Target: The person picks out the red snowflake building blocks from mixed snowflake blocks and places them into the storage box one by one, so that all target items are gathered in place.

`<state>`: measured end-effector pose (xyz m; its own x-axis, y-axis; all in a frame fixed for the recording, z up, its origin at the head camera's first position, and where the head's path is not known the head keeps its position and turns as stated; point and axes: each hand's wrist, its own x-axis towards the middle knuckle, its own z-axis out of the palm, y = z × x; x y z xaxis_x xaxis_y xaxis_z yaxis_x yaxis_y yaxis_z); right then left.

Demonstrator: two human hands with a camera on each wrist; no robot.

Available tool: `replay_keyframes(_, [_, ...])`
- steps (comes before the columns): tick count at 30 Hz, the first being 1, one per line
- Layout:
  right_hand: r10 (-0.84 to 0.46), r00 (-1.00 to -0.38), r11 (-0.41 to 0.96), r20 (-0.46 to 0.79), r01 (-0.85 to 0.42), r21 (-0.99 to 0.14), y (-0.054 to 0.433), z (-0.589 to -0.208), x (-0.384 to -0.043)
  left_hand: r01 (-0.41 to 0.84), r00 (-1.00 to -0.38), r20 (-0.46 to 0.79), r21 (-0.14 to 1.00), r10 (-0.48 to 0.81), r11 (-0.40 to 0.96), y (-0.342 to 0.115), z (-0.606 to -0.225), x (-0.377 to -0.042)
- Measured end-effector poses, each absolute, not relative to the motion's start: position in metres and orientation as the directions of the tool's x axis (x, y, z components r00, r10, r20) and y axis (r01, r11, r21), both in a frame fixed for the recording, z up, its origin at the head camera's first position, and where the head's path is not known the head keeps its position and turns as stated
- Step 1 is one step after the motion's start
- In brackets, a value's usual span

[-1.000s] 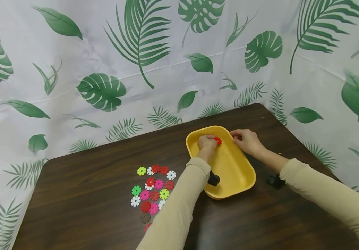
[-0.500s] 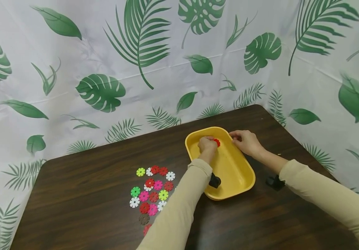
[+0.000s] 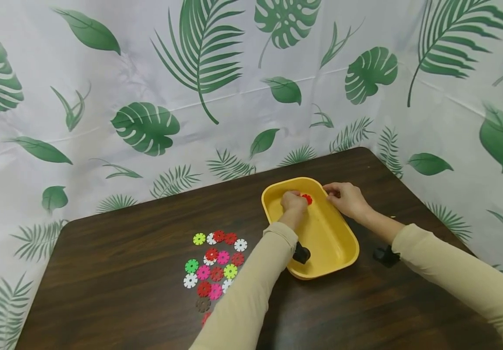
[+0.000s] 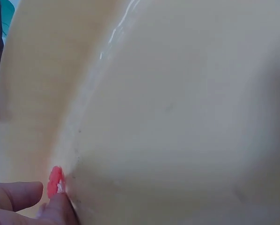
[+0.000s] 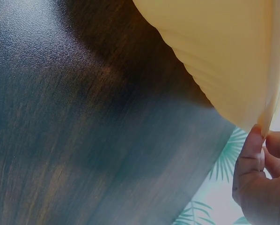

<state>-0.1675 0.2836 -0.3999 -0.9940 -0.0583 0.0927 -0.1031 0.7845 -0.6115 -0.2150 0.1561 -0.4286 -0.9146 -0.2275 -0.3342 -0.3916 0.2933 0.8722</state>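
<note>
My left hand (image 3: 294, 203) is down inside the yellow plastic bin (image 3: 347, 250), near its far end. At its fingertips is a red notched disc (image 3: 306, 199). In the left wrist view the red disc (image 4: 55, 180) stands nearly edge-on beside the bin wall, its lower edge between thumb and fingertip. My right hand (image 3: 346, 198) pinches the bin's right rim near the far corner. The right wrist view shows that hand (image 5: 261, 173) with thumb and finger on either side of the rim.
Left of the bin, several notched discs (image 3: 216, 274) in red, pink, white, green, yellow and brown lie flat on the dark wood table (image 3: 124, 272), some overlapping. My left forearm (image 3: 247, 291) covers part of them. A leaf-patterned cloth (image 3: 234, 121) hangs behind the table.
Both hands stay in nearly the same places. The red disc at the left fingertips has shifted and turned slightly; the bin and loose discs stay put.
</note>
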Motion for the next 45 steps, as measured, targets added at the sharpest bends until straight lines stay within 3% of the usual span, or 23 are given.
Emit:
replay_keyframes(14, [-0.053, -0.995, 0.792, 0.084, -0.093, -0.604, 0.283, -0.400, -0.168, -0.348, -0.937, -0.323, 0.882, -0.129, 0.318, 0.146, -0.412, -0.204])
replay_keyframes(24, [-0.062, -0.996, 0.790, 0.063, -0.087, -0.607, 0.281, -0.402, -0.168, -0.335, -0.938, -0.345, 0.927, 0.029, 0.170, 0.131, -0.402, -0.202])
replay_keyframes(31, [-0.038, -0.999, 0.790, 0.030, -0.048, -0.611, 0.282, -0.396, -0.171, -0.383, -0.900, -0.364, 0.923, 0.239, -0.034, 0.101, -0.378, -0.199])
replay_keyframes(35, [-0.030, -0.999, 0.787, 0.030, -0.042, -0.615, 0.283, -0.391, -0.173, -0.382, -0.882, -0.347, 0.923, 0.319, -0.051, 0.079, -0.362, -0.197])
replay_keyframes(45, [-0.041, -0.999, 0.789, 0.015, -0.041, -0.612, 0.280, -0.398, -0.172, -0.316, -0.889, -0.287, 0.949, 0.358, -0.024, 0.008, -0.360, -0.182])
